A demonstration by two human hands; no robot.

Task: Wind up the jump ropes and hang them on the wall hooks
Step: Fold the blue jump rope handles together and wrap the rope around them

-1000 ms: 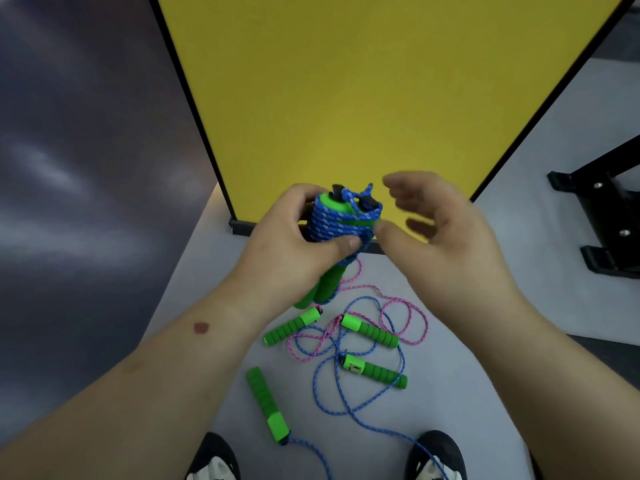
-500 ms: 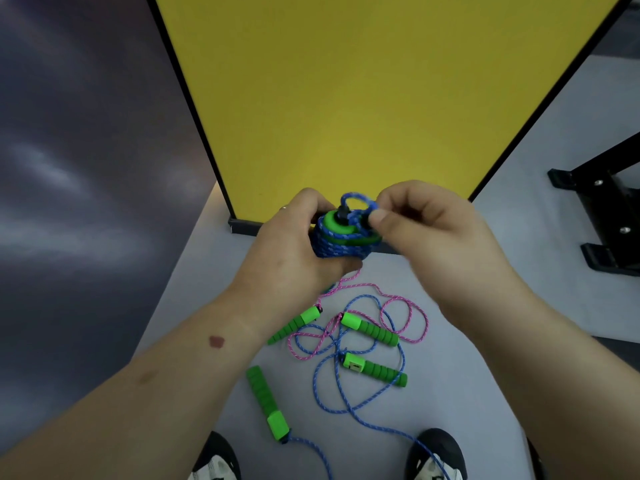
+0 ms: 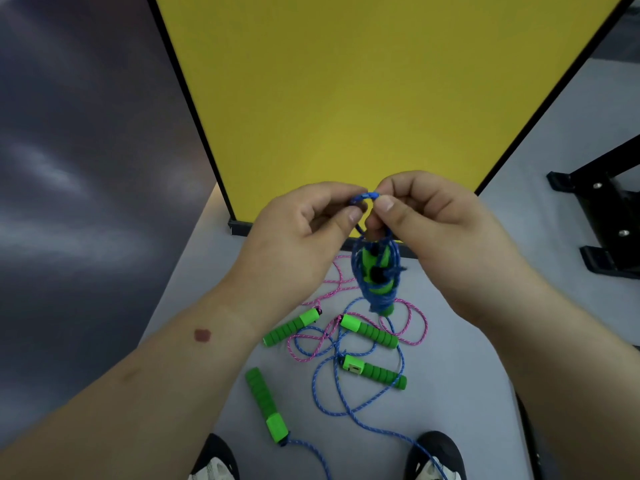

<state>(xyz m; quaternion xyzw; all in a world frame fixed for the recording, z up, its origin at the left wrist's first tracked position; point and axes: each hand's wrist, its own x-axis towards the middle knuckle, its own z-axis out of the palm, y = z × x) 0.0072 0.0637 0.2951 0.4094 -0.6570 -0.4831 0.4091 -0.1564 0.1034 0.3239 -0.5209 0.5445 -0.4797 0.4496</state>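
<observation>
A wound blue jump rope, its cord wrapped round two green handles, hangs from a small blue loop at its top. My left hand and my right hand each pinch that loop between thumb and forefinger, side by side, in front of the yellow panel. On the grey floor below lie a loose pink rope and a loose blue rope, tangled together, with several green handles, among them one at the lower left. No wall hooks are in view.
A yellow panel with a black frame stands straight ahead. A dark wall fills the left side. A black metal stand sits on the floor at the right. My two shoes show at the bottom edge, beside the loose blue cord.
My left hand has let go of the bundle's body and now pinches the top loop. The bundle has dropped and hangs from the loop between both hands.
</observation>
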